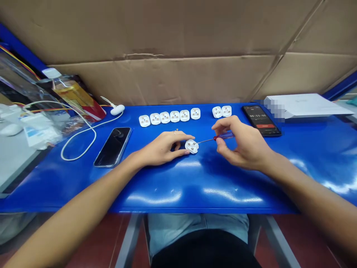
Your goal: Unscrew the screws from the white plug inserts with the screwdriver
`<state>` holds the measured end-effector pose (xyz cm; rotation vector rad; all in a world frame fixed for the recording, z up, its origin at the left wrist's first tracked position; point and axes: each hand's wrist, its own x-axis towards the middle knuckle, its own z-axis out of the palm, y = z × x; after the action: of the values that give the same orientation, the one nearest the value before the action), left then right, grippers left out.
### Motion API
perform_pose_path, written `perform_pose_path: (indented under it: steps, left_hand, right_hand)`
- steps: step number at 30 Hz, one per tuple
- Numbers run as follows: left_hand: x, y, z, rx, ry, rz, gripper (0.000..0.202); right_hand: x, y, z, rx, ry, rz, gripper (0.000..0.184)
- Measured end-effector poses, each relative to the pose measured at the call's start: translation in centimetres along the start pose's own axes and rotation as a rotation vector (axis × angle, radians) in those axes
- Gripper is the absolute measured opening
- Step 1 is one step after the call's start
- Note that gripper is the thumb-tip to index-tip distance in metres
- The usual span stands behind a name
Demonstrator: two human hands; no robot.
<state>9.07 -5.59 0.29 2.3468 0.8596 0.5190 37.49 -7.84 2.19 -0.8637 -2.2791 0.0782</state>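
Mid-frame, the left hand (164,149) pinches a round white piece (192,146) between thumb and finger, which cover parts of its edge. Just right, the right hand (247,143) holds a screwdriver (214,138), its handle end lost in the palm; whether the tip touches the piece is unclear. At right, pixel blocks cover the corner of a white box (306,104).

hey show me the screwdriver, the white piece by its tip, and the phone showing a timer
Screwdriver (215,138): head view, on its red collar.
White piece (192,146): head view, on its upper face.
Timer phone (261,120): head view, on its screen.
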Motion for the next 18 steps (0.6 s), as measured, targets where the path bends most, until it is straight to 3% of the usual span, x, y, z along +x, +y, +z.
perform_pose_path:
  steps: [4, 9, 13, 18]
  left_hand:
    - [-0.02, -0.09, 0.08, 0.004, 0.008, 0.003, 0.046]
    - [-0.02, -0.13, 0.06, 0.007, 0.006, 0.006, 0.045]
    - [0.00, -0.10, 0.07, 0.001, 0.005, 0.001, 0.045]
    - [0.02, -0.10, 0.11, 0.004, 0.005, 0.002, 0.046]
  right_hand:
    - [-0.13, 0.20, -0.05, -0.063, -0.024, 0.056, 0.012]
    - [-0.07, 0.41, 0.10, -0.101, -0.001, -0.014, 0.001]
    - [0.08, 0.20, 0.05, -0.041, 0.016, -0.039, 0.021]
    - [0.04, 0.19, 0.09, -0.121, 0.018, 0.028, 0.011]
